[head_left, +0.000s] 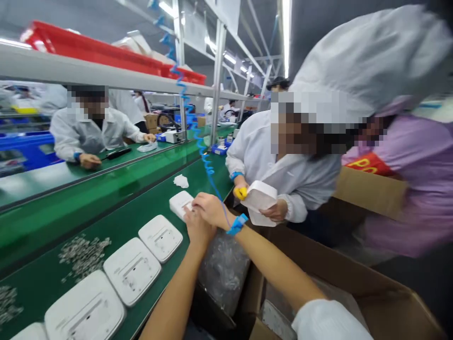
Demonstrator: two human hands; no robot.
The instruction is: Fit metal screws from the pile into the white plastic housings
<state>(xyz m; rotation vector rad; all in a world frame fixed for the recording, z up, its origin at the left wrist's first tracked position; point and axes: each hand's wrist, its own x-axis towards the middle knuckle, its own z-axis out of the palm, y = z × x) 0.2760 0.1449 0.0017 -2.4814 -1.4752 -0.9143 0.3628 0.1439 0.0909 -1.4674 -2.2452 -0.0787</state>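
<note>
White plastic housing (178,204), round-cornered and low in profile, was set on the smooth green worktop (38,283), at the far end of a row of similar white housings (132,271). It was placed ahead and slightly left of both bare hands, its near right side met by their fingertips. No long axis could be made out, since part of its top was covered. The left hand (198,226) and right hand (211,209) were brought close together, their fingers narrowly gathered; whether a small piece was pinched could not be told, nor which hand was nearer. Long recessed slots were seen in the row's smooth tops. Small grey, metallic-looking pieces (85,255) were heaped loosely beside the row, and crinkled, glossy clear plastic sheeting (226,269) was bunched below the wrists.
</note>
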